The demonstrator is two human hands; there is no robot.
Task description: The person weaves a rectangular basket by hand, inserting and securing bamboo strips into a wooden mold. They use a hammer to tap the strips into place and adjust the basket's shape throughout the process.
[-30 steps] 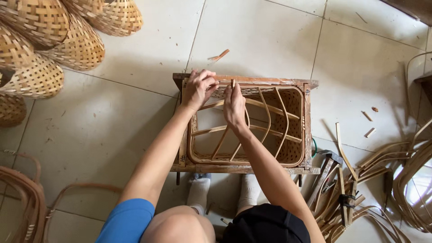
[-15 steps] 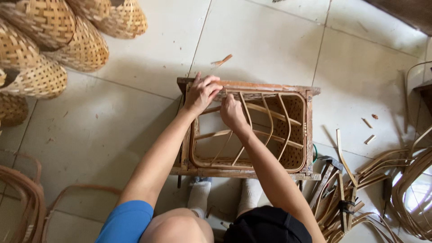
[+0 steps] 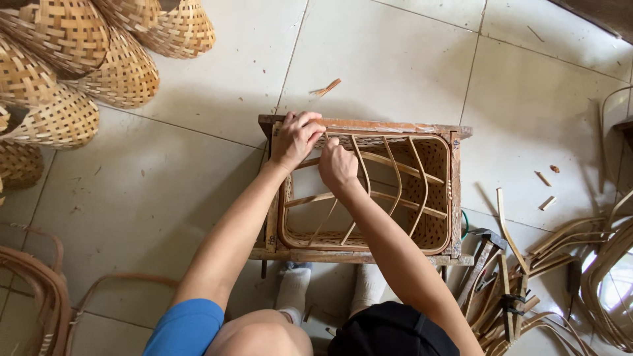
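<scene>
A rectangular woven rattan basket (image 3: 436,198) sits inside a wooden frame (image 3: 395,126) on the tiled floor, with several curved cane ribs (image 3: 389,178) arching over its open top. My left hand (image 3: 297,136) grips the far left corner of the frame and basket rim. Just to its right, my right hand (image 3: 337,166) is closed around one cane rib near the far rim. Both my forearms reach in from below.
Several woven bamboo baskets (image 3: 72,72) are piled at the top left. Bent cane hoops (image 3: 39,290) lie at the bottom left. Cane strips and hand tools (image 3: 501,290) are heaped at the bottom right. Small wood scraps (image 3: 328,87) dot the tiles. My socked feet (image 3: 293,290) rest under the frame.
Both hands stay at the far left corner; my right hand has shifted slightly along the rib. The camera view has drifted a little, so the frame sits lower in view.
</scene>
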